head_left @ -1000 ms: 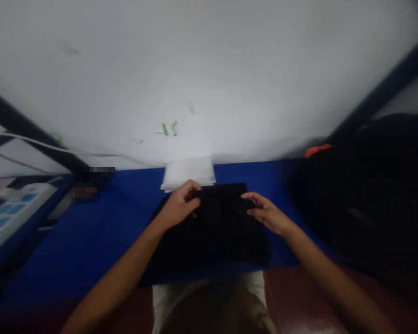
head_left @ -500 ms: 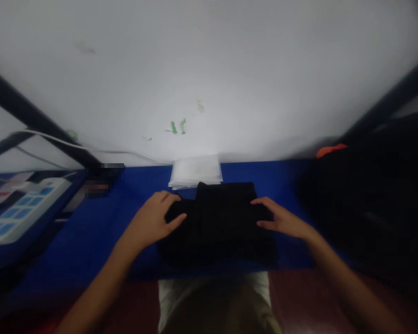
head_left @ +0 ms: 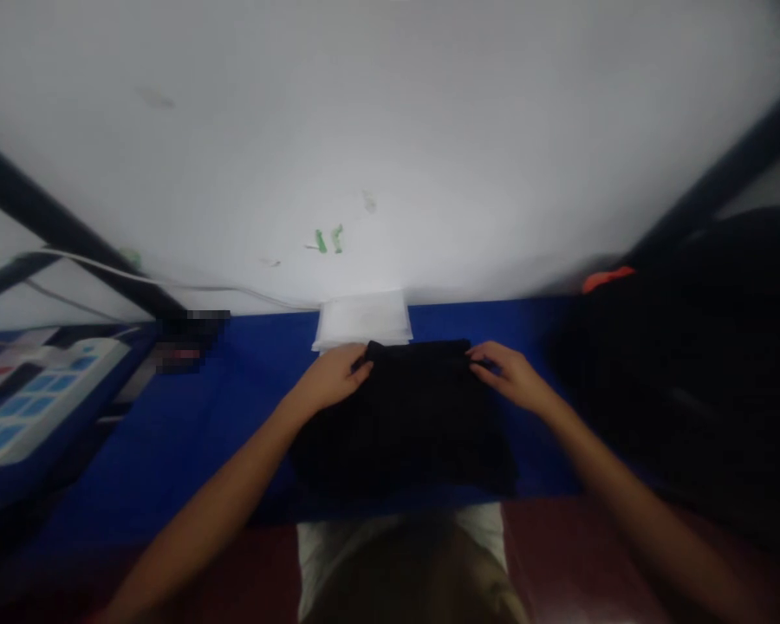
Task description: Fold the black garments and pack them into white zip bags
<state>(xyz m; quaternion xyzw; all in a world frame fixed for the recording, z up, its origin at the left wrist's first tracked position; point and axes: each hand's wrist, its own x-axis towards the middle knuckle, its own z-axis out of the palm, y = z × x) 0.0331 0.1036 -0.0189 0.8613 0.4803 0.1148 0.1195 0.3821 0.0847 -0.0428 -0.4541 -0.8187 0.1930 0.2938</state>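
Cloth (head_left: 416, 416) (matte, black, folded) has far corners pinched by nearly closed left hand (head_left: 334, 374) and right hand (head_left: 508, 374).

A pale grey-white wall (head_left: 481, 156) fills the upper view, brightest near its middle, with small green scraps (head_left: 328, 240) and faint smudges low on it. Dark slanted bars (head_left: 58, 208) frame both sides. Against the wall stands a table with a deep blue surface (head_left: 234, 373). Below, the floor (head_left: 565, 555) is dark red, faintly shiny. The light is dim.
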